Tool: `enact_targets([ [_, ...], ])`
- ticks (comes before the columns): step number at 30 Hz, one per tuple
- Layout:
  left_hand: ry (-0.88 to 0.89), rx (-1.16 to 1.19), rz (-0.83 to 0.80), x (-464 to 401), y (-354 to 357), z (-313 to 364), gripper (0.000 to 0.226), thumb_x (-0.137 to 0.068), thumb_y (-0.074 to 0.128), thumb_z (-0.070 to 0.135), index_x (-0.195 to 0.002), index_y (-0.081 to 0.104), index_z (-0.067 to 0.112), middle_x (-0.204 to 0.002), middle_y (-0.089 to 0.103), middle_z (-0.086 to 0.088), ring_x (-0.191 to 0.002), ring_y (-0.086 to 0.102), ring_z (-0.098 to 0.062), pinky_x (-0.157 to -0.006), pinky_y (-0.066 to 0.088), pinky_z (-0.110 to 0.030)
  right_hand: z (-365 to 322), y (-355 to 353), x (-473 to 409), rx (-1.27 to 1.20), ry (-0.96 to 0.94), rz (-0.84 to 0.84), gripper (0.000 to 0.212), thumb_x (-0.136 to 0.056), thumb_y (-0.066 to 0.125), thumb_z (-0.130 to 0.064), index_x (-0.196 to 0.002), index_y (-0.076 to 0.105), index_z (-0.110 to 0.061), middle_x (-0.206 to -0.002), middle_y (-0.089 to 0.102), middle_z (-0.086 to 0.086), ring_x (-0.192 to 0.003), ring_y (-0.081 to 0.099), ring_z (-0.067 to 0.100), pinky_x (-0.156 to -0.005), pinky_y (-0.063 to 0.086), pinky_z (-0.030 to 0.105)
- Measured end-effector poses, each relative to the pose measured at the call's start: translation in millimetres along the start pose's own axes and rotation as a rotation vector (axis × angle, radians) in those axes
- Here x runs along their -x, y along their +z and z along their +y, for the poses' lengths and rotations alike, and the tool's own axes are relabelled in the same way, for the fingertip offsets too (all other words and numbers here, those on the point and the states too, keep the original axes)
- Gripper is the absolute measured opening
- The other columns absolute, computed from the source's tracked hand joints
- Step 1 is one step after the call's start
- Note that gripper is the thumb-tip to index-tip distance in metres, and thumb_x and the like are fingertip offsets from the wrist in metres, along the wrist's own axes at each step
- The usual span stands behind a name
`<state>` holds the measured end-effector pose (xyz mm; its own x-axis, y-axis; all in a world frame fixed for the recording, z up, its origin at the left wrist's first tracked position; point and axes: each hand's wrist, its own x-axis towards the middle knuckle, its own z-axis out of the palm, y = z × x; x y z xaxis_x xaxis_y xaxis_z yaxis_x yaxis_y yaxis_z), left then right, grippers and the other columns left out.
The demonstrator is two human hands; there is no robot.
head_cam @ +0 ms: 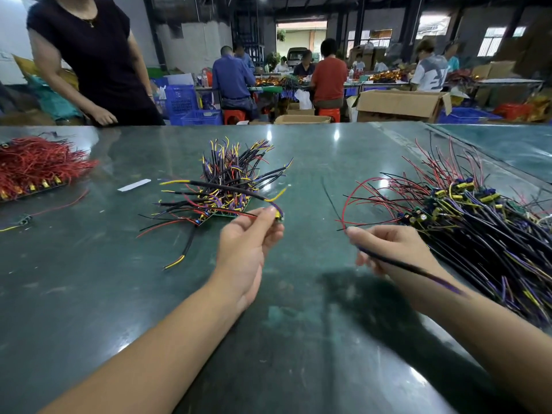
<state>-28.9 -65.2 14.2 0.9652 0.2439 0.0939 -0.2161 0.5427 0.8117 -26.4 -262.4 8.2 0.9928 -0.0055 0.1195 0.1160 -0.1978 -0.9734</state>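
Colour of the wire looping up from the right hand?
Red: the wire, best in head view.

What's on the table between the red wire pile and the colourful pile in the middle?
A small white strip, lying flat on the green table and touching neither the red wire pile nor the colourful pile; the head view shows it.

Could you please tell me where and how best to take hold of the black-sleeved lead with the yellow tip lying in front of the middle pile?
Pinch the lead on its black sleeve near mid-length, coming straight down from above. It lies flat on the table, and the sleeve looks thicker than the thin yellow tip. Its far end runs into the pile, so lift gently.
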Motion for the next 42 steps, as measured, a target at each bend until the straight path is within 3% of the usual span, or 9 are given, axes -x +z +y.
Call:
enact_targets([
  [5, 0.254, -0.150, 0.126, -8.2, -6.2, 7.7, 0.012, -0.090, 0.059, 0.006, -0.080, 0.059, 0.012, -0.061, 0.062, 0.009, -0.057, 0.057, -0.002, -0.062, 0.050, -0.015, 8.8, -9.0, -8.2, 0.426, 0.010, 0.189, 0.042, -0.083, 0.067, -0.035, -0.061, 0.067, 0.000, -0.043, 0.053, 0.004, -0.043, 0.048, 0.016, -0.056, 0.045, 0.032],
  [9, 0.286, -0.191, 0.138, -11.4, -9.1, 14.0, 0.010, -0.090, 0.061, 0.007, -0.081, 0.060, 0.012, -0.060, 0.062, 0.011, -0.056, 0.056, -0.001, -0.061, 0.049, -0.014, 4.0, -3.9, -6.9, -0.037, 0.205, 0.112, 0.025, -0.087, 0.067, -0.016, -0.086, 0.067, 0.009, -0.062, 0.064, 0.011, -0.050, 0.064, 0.015, -0.056, 0.057, 0.025],
  [14, 0.188, -0.295, 0.012, -9.4, -7.1, 15.7, 0.009, -0.087, 0.063, 0.004, -0.079, 0.062, 0.009, -0.058, 0.064, 0.008, -0.053, 0.057, -0.003, -0.056, 0.049, -0.014, -9.8, 1.3, 6.3, -0.495, 0.281, -0.369, 0.040, -0.078, 0.066, -0.012, -0.116, 0.059, -0.003, -0.112, 0.069, 0.015, -0.099, 0.069, 0.022, -0.078, 0.057, 0.023],
  [18, 0.165, -0.574, -0.174, 0.6, -4.3, 9.6, 0.013, -0.082, 0.069, 0.003, -0.072, 0.065, 0.012, -0.054, 0.063, 0.008, -0.051, 0.054, -0.001, -0.055, 0.048, -0.013, -13.4, 12.8, 14.6, 0.059, -0.108, -0.274, 0.032, -0.085, 0.063, -0.031, -0.116, 0.059, -0.034, -0.102, 0.066, -0.008, -0.078, 0.064, 0.010, -0.067, 0.049, 0.019],
  [21, 0.198, -0.768, -0.287, 7.1, -2.7, 4.3, 0.016, -0.078, 0.073, 0.004, -0.069, 0.068, 0.016, -0.060, 0.066, 0.001, -0.055, 0.054, -0.004, -0.058, 0.045, -0.016, -12.6, 18.5, 17.7, 0.154, -0.360, -0.206, 0.047, -0.071, 0.066, -0.055, -0.115, 0.061, -0.039, -0.090, 0.052, -0.011, -0.064, 0.047, 0.005, -0.064, 0.038, 0.015],
  [24, 0.179, -0.858, -0.370, 11.9, -3.3, -1.5, 0.018, -0.078, 0.073, 0.004, -0.073, 0.071, 0.022, -0.073, 0.071, -0.011, -0.063, 0.058, -0.010, -0.066, 0.048, -0.027, -10.4, 24.0, 20.2, 0.324, -0.570, -0.127, 0.023, -0.080, 0.070, -0.042, -0.102, 0.069, -0.035, -0.091, 0.047, -0.008, -0.062, 0.044, 0.005, -0.062, 0.035, 0.010],
  [29, 0.130, -0.737, -0.486, 17.6, -0.1, -5.0, 0.020, -0.090, 0.061, 0.007, -0.087, 0.073, 0.023, -0.071, 0.065, -0.001, -0.065, 0.055, -0.006, -0.066, 0.049, -0.021, -8.6, 30.2, 23.7, 0.248, -0.614, -0.088, 0.020, -0.087, 0.055, -0.010, -0.094, 0.069, -0.023, -0.089, 0.058, -0.002, -0.079, 0.058, 0.015, -0.064, 0.045, 0.026],
  [36, -0.062, -0.397, -0.336, 15.8, 5.0, -4.3, 0.027, -0.097, 0.046, 0.016, -0.087, 0.071, 0.012, -0.071, 0.072, -0.003, -0.068, 0.069, -0.013, -0.069, 0.057, -0.022, -3.4, 26.6, 17.8, -0.012, -0.515, -0.040, 0.019, -0.086, 0.060, 0.002, -0.092, 0.067, -0.015, -0.083, 0.060, -0.008, -0.070, 0.058, 0.000, -0.065, 0.040, 0.008],
  [42, -0.084, -0.311, -0.431, 18.4, 3.1, -1.9, 0.022, -0.092, 0.050, 0.022, -0.098, 0.069, 0.012, -0.081, 0.074, -0.007, -0.076, 0.071, -0.015, -0.068, 0.055, -0.020, -1.4, 21.6, 15.1, -0.160, -0.288, -0.155, 0.020, -0.076, 0.077, -0.027, -0.073, 0.058, -0.019, -0.062, 0.061, -0.004, -0.063, 0.057, 0.012, -0.070, 0.046, 0.034],
])
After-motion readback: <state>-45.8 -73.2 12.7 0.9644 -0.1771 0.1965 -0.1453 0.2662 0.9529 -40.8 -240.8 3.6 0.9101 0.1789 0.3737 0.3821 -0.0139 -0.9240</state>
